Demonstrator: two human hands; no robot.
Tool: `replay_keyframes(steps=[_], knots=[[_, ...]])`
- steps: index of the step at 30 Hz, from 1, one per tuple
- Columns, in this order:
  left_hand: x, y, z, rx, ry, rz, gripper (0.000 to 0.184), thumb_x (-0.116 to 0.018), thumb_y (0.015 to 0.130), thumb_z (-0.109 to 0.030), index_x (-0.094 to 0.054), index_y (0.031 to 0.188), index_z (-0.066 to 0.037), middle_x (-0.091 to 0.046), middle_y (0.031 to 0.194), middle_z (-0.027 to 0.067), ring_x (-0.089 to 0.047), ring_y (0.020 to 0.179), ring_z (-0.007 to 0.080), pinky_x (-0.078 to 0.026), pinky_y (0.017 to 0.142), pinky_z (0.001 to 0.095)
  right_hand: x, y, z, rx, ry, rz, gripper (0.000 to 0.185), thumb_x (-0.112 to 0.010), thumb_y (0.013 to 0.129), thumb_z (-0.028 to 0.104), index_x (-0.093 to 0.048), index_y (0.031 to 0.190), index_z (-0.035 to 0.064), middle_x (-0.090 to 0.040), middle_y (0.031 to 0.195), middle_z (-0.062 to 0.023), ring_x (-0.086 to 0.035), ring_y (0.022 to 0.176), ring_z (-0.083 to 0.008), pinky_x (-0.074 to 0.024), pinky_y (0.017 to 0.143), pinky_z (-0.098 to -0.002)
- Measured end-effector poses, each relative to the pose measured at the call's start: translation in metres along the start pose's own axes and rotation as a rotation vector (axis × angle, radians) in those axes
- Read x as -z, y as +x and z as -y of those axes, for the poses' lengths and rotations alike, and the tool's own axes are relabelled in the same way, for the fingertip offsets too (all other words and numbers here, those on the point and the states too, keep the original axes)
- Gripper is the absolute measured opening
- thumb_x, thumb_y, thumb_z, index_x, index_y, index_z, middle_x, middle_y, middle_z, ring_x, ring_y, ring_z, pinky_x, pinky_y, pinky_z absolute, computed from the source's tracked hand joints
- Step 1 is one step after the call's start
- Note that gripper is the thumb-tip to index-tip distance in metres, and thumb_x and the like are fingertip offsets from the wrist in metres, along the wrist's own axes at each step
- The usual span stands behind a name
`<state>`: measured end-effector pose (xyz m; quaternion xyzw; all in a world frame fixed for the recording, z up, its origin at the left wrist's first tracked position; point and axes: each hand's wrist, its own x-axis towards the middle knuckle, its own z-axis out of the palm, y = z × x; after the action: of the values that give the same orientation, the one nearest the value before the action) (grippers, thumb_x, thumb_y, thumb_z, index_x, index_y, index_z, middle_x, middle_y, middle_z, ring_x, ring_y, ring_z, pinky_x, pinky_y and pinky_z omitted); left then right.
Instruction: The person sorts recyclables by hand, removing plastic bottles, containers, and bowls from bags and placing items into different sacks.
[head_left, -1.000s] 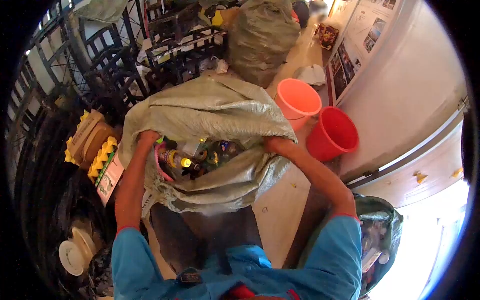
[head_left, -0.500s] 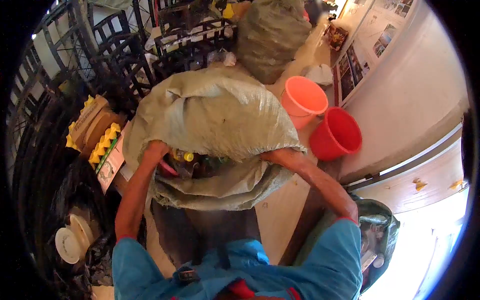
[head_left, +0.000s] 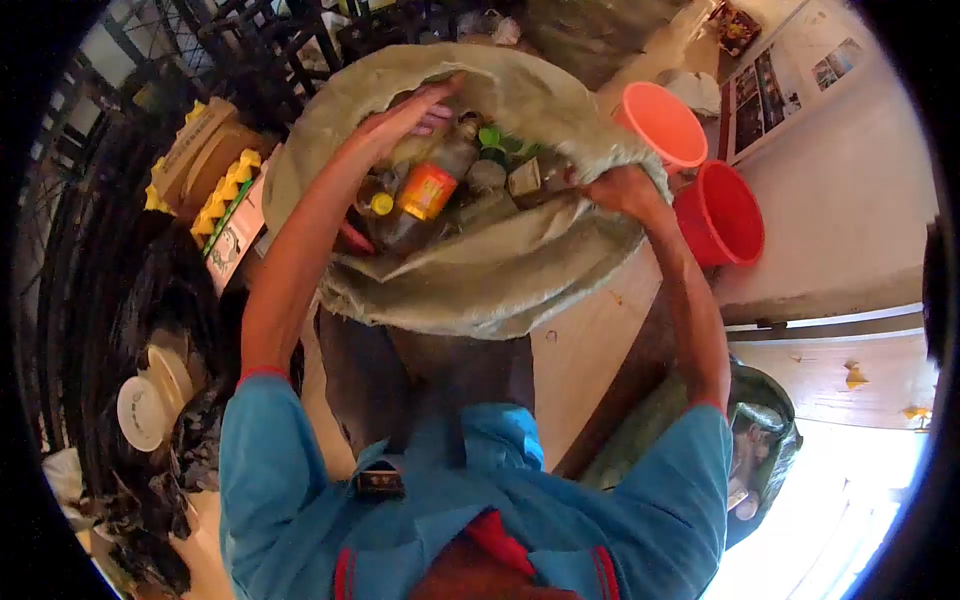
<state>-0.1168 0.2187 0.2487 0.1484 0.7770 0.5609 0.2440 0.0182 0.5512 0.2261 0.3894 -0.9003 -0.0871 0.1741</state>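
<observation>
A large woven sack (head_left: 480, 295) stands before me with its mouth wide open. Inside lie several plastic bottles, among them one with an orange label (head_left: 428, 190), one with a yellow cap (head_left: 381, 204) and a green cap (head_left: 489, 137). My left hand (head_left: 415, 115) reaches across the opening, its fingers stretched out against the inside of the sack's far wall; it holds nothing. At the right side, my right hand (head_left: 627, 190) is closed round the bunched rim of the sack. The lower contents are hidden.
An orange bucket (head_left: 665, 125) and a red bucket (head_left: 722, 215) stand right of the sack. Cardboard and yellow trays (head_left: 205, 155) lie left, near black crates (head_left: 270, 55). A white bowl (head_left: 145, 413) sits among black plastic. A green sack (head_left: 765, 415) is at lower right.
My left hand has let go of the left rim and moved inward to the far wall. The sack's far side is folded back, exposing more bottles. My right hand still grips the rim.
</observation>
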Motion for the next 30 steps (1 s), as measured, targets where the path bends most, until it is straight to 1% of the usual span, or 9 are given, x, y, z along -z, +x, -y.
replay_keyframes(steps=[1, 2, 5, 7, 12, 15, 21, 24, 30], knots=[[0.001, 0.014, 0.018, -0.013, 0.03, 0.087, 0.069, -0.045, 0.086, -0.059, -0.041, 0.132, -0.007, -0.051, 0.126, 0.0109, -0.049, 0.114, 0.022, -0.034, 0.102, 0.0349, -0.018, 0.0, -0.005, -0.033, 0.065, -0.096, 0.027, -0.06, 0.079, 0.018, -0.059, 0.106, 0.0117, -0.065, 0.084, -0.01, -0.065, 0.074, -0.0279, -0.054, 0.06, -0.0373], [0.001, 0.023, 0.04, -0.032, 0.061, 0.173, 0.076, -0.05, 0.082, -0.063, -0.04, 0.131, -0.006, -0.05, 0.124, 0.0139, -0.047, 0.115, 0.0246, -0.033, 0.101, 0.0353, 0.003, 0.016, 0.013, -0.43, 0.269, 0.015, 0.03, -0.06, 0.081, 0.023, -0.059, 0.107, 0.0091, -0.063, 0.091, -0.0133, -0.062, 0.083, -0.0289, -0.0503, 0.069, -0.0375], [-0.016, 0.03, 0.102, -0.146, 0.307, 0.052, 0.075, -0.056, 0.08, -0.059, -0.04, 0.131, -0.007, -0.048, 0.127, 0.0135, -0.047, 0.114, 0.0244, -0.037, 0.096, 0.0352, 0.01, 0.017, 0.019, -0.63, 0.608, 0.177, 0.041, -0.065, 0.08, 0.031, -0.058, 0.11, 0.0031, -0.061, 0.101, -0.0158, -0.058, 0.093, -0.0322, -0.0444, 0.081, -0.0389], [-0.033, -0.009, 0.086, -0.091, 0.259, 0.017, 0.074, -0.059, 0.079, -0.056, -0.042, 0.129, -0.004, -0.052, 0.122, 0.0167, -0.05, 0.111, 0.0253, -0.039, 0.094, 0.0348, -0.001, 0.007, 0.025, -0.578, 0.692, -0.12, 0.046, -0.067, 0.078, 0.032, -0.055, 0.113, 0.0029, -0.056, 0.113, -0.0192, -0.052, 0.106, -0.0366, -0.0396, 0.092, -0.0442], [-0.049, -0.046, 0.07, 0.117, 0.578, 0.162, 0.061, -0.055, 0.082, -0.051, -0.053, 0.121, -0.005, -0.057, 0.118, 0.0182, -0.051, 0.114, 0.0304, -0.035, 0.098, 0.0352, -0.068, -0.056, 0.015, -0.389, 0.166, 0.141, 0.043, -0.066, 0.078, 0.025, -0.055, 0.11, -0.0012, -0.057, 0.105, -0.0213, -0.053, 0.101, -0.0399, -0.0413, 0.091, -0.0462], [-0.066, 0.025, 0.209, 0.019, 0.743, 0.044, 0.058, -0.047, 0.084, -0.052, -0.052, 0.126, -0.011, -0.053, 0.127, 0.0156, -0.047, 0.119, 0.0326, -0.033, 0.101, 0.0373, -0.059, -0.054, 0.041, -0.652, 0.348, 0.266, 0.036, -0.064, 0.076, 0.018, -0.056, 0.105, -0.0024, -0.056, 0.103, -0.0215, -0.054, 0.1, -0.0392, -0.041, 0.09, -0.0483], [-0.059, -0.066, 0.068, 0.331, 0.692, 0.132, 0.071, -0.058, 0.068, -0.068, -0.064, 0.111, -0.012, -0.065, 0.104, 0.0147, -0.061, 0.095, 0.029, -0.046, 0.083, 0.039, 0.0, -0.025, 0.097, -0.244, 0.324, 0.192, 0.029, -0.054, 0.081, 0.019, -0.057, 0.103, 0.0001, -0.056, 0.106, -0.0222, -0.053, 0.105, -0.0385, -0.0406, 0.092, -0.0474], [-0.049, -0.083, 0.043, 0.303, 0.615, 0.236, 0.082, -0.06, 0.062, -0.07, -0.064, 0.103, 0.0, -0.065, 0.1, 0.0184, -0.06, 0.093, 0.0282, -0.045, 0.081, 0.0375, -0.008, -0.008, 0.057, -0.619, 0.382, 0.907, 0.035, -0.054, 0.08, 0.02, -0.059, 0.111, 0.0047, -0.059, 0.111, -0.0198, -0.057, 0.103, -0.0357, -0.0449, 0.085, -0.0448], [-0.017, -0.084, 0.01, 0.04, 0.454, 0.025, 0.067, -0.075, 0.058, -0.057, -0.066, 0.098, -0.004, -0.066, 0.083, 0.008, -0.06, 0.072, 0.0174, -0.047, 0.065, 0.0321, -0.021, -0.008, 0.018, -0.624, 0.354, 0.666, 0.042, -0.057, 0.078, 0.023, -0.058, 0.115, 0.0032, -0.058, 0.115, -0.019, -0.055, 0.107, -0.0314, -0.0423, 0.09, -0.0379]])
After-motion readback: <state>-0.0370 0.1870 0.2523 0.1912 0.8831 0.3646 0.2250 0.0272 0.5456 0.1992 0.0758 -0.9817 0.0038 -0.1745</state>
